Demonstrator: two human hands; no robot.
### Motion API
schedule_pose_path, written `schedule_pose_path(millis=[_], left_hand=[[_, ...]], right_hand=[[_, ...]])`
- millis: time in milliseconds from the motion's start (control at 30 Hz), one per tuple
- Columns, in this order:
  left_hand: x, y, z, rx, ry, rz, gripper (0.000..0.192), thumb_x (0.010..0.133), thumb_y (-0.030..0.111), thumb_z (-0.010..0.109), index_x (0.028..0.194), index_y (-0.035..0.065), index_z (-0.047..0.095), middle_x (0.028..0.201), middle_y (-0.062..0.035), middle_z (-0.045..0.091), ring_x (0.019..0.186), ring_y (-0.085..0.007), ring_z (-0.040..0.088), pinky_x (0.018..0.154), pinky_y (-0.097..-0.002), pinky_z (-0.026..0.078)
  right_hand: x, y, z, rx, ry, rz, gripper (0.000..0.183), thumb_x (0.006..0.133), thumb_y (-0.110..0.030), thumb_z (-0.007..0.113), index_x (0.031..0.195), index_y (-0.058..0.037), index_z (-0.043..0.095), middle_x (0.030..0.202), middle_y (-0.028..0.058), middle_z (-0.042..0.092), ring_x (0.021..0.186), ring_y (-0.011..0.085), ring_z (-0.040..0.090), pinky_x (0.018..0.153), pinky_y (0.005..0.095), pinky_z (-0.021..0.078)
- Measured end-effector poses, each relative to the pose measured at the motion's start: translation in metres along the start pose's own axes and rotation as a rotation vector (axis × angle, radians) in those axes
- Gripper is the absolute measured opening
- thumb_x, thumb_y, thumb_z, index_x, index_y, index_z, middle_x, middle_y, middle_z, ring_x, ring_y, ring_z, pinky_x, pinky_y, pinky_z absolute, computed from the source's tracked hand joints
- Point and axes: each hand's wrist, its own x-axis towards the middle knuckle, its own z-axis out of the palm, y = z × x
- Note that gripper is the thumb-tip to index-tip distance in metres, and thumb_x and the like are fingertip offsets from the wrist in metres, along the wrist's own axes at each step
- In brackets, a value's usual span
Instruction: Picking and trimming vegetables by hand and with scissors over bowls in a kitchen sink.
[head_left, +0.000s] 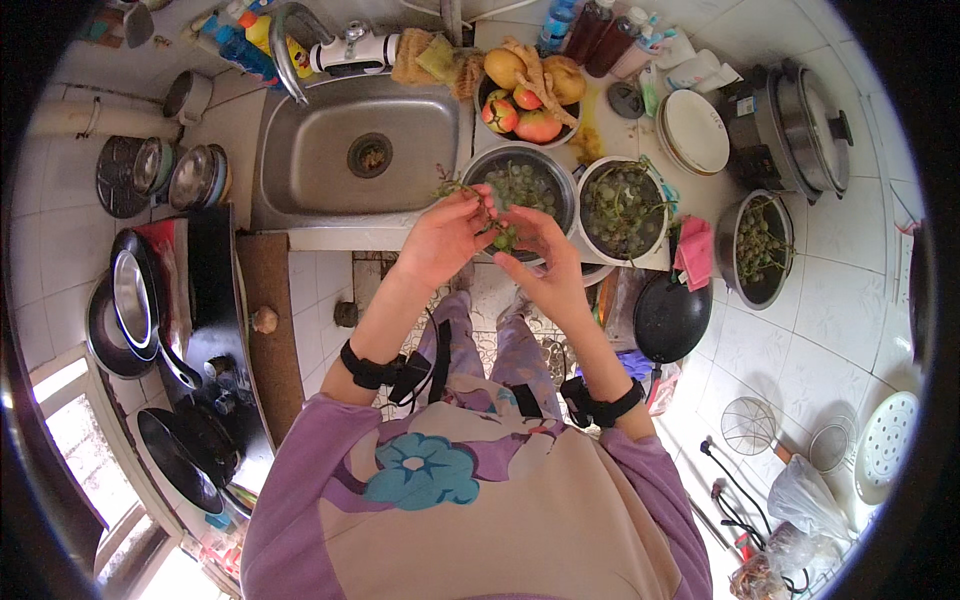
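Observation:
Between my hands hangs a small grape cluster (505, 238) with green grapes and a thin stem. My left hand (444, 234) grips its stem, near the front edge of the counter. Curved around the grapes' other side is my right hand (541, 259), its fingers apart; whether it touches them is hard to tell. Just behind the hands stands a metal bowl (568, 176) with green grapes in it. To its right, a white-rimmed bowl (587, 234) holds grapes and stems. Another metal bowl (724, 247) of grapes and stems stands farther right.
A steel sink (300, 161) with a faucet (279, 52) lies left of the bowls. Behind them are a bowl of fruit (487, 129), bottles (589, 30) and stacked plates (696, 131). A pink cloth (694, 251) hangs over the counter edge above a black pan (673, 319).

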Motion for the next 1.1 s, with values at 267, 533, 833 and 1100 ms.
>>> schedule_pose_path(millis=[267,533,833,1100], left_hand=[[-0.008,0.003,0.000,0.006,0.017,-0.013,0.017,0.087,0.014,0.049,0.102,0.0069,0.052,0.093,-0.0023,0.057,0.090,-0.0154,0.054,0.081,-0.0313,0.042],[-0.025,0.007,0.027,0.827,0.137,0.381,0.021,0.088,0.020,0.050,0.098,0.0025,0.054,0.097,-0.0076,0.059,0.090,-0.0155,0.057,0.080,-0.0277,0.041],[0.001,0.018,-0.001,0.621,0.372,0.324,0.011,0.087,0.014,0.047,0.088,0.0047,0.053,0.100,-0.0089,0.059,0.085,-0.0179,0.058,0.077,-0.0283,0.042],[-0.026,0.048,0.009,0.817,0.338,0.819,0.014,0.085,0.011,0.046,0.082,-0.0009,0.053,0.106,-0.0099,0.056,0.082,-0.0150,0.055,0.078,-0.0278,0.042]], right_hand=[[-0.004,0.004,0.009,0.129,0.021,0.098,0.046,0.072,-0.001,0.066,0.114,-0.0011,0.048,0.105,0.0080,0.057,0.094,0.0150,0.056,0.077,0.0282,0.0463],[-0.013,0.004,0.012,0.204,0.031,0.101,0.033,0.078,-0.008,0.063,0.107,0.0003,0.052,0.101,0.0064,0.058,0.092,0.0131,0.056,0.082,0.0271,0.0449],[-0.032,0.002,-0.022,0.341,0.153,0.190,0.022,0.085,-0.011,0.057,0.103,0.0006,0.055,0.097,0.0052,0.060,0.087,0.0103,0.055,0.077,0.0241,0.0432],[-0.057,0.021,-0.043,0.371,0.142,0.369,0.028,0.090,-0.023,0.050,0.104,0.0005,0.055,0.098,0.0080,0.061,0.092,0.0134,0.056,0.082,0.0262,0.0415]])
